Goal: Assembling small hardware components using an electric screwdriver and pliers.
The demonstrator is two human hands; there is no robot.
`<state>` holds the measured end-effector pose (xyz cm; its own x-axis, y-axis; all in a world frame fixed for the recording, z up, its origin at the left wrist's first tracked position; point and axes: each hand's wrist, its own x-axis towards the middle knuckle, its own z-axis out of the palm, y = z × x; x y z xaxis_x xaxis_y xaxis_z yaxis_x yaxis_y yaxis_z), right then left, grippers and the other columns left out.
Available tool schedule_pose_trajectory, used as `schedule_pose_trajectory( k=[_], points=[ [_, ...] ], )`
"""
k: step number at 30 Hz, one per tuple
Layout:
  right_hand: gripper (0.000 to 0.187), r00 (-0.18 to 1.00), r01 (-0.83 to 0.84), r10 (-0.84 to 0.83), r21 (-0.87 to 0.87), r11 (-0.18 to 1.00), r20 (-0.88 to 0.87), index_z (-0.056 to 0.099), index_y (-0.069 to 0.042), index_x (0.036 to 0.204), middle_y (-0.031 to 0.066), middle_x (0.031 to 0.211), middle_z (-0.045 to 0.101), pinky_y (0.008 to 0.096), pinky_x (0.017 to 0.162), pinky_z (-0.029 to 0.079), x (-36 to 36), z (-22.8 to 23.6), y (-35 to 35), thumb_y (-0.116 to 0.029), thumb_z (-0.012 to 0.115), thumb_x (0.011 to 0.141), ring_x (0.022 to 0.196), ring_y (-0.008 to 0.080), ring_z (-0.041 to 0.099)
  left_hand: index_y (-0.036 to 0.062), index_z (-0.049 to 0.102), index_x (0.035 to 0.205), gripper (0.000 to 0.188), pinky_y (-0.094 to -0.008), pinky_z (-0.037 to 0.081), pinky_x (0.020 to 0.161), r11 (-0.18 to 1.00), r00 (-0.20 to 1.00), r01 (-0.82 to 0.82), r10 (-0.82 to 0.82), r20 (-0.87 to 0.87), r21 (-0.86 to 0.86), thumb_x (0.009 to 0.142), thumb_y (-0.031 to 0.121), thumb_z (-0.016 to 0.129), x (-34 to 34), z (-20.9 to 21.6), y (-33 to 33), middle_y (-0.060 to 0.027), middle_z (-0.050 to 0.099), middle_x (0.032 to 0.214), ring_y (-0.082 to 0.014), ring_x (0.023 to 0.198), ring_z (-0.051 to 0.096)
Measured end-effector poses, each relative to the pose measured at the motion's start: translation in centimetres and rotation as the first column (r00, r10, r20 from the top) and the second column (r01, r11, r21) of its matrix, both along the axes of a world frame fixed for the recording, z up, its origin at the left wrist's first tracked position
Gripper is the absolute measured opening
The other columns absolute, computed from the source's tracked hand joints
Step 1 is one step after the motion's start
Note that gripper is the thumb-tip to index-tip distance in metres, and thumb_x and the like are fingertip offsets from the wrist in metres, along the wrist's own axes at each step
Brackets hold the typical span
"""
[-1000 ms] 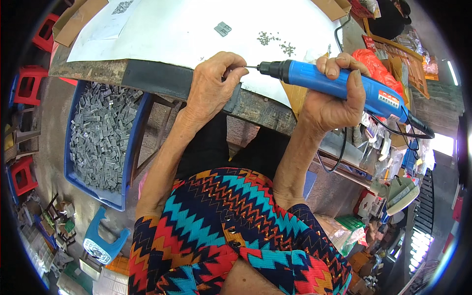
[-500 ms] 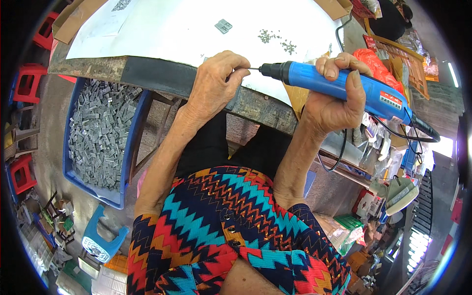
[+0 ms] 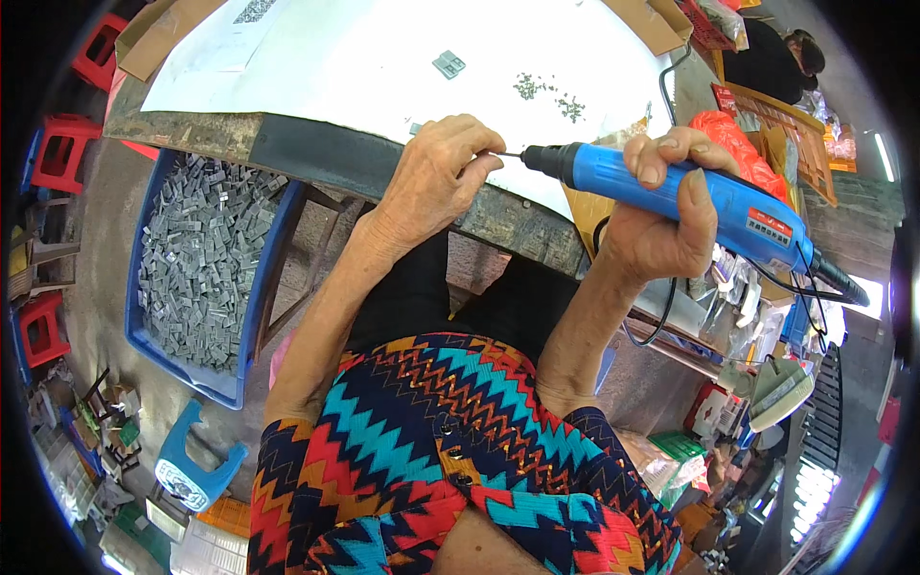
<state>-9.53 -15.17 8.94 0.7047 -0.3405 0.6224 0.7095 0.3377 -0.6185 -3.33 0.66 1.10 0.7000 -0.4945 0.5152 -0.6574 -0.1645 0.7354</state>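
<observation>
My right hand [image 3: 671,201] is wrapped round a blue electric screwdriver [image 3: 613,174] with a black nose, held nearly level above the table's front edge. Its thin bit points left at the fingertips of my left hand [image 3: 436,177]. That hand is closed in a pinch, thumb against forefinger; what lies in it is hidden by the fingers. A small grey piece [image 3: 415,127] shows just behind the left hand's knuckles. Farther back on the white sheet [image 3: 355,57] lie a pair of grey plastic parts [image 3: 448,64] and, to their right, scattered small dark screws [image 3: 551,94].
A blue tub [image 3: 134,287] heaped with grey plastic parts [image 3: 201,268] stands left of my legs. Cardboard strips [image 3: 647,24] border the table. The screwdriver's black cable [image 3: 661,321] loops down on the right. Red stools [image 3: 67,153] and a blue stool [image 3: 192,460] stand at left.
The view has shifted slightly, so the table and hands sit a little lower in it. Both hands keep their grips, and the bit stays at the left fingertips.
</observation>
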Motion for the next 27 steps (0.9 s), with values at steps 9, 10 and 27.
schedule_pose_trajectory(
  k=[9,10,27],
  points=[
    [0.025,0.996,0.083,-0.082,0.034,0.996,-0.019,0.054,0.001,0.098,0.0180,0.086,0.056,0.0351,0.065,0.042,-0.7,0.1,-1.7,-0.002,0.052,0.073,0.065,0.0203,0.054,-0.0023,0.060,0.093,0.016,-0.0266,0.045,0.065,0.995,0.997,-0.063,0.066,-0.047,0.071,0.078,0.001,0.056,4.8,0.5,2.0,-0.0115,0.061,0.086,-0.0169,0.074,0.058],
    [0.024,0.996,0.077,-0.077,0.001,0.997,-0.038,0.055,0.000,0.098,0.0167,0.086,0.055,0.0343,0.068,0.039,-0.7,0.0,-1.6,-0.006,0.052,0.075,0.068,0.0192,0.053,-0.0021,0.060,0.093,0.016,-0.0280,0.045,0.066,0.990,0.994,-0.109,0.110,-0.004,0.090,0.078,0.002,0.056,5.9,0.4,2.2,-0.0123,0.061,0.086,-0.0195,0.075,0.058],
    [0.024,0.991,0.089,-0.076,0.118,0.989,-0.109,0.052,0.000,0.096,0.0176,0.082,0.056,0.0367,0.064,0.044,-0.4,-0.8,-1.3,0.001,0.053,0.071,0.064,0.0217,0.055,-0.0001,0.056,0.102,0.026,-0.0320,0.046,0.077,0.966,0.996,-0.028,0.006,0.084,0.256,0.077,-0.001,0.054,9.7,-1.6,1.1,-0.0115,0.058,0.092,-0.0217,0.083,0.057]
  ],
)
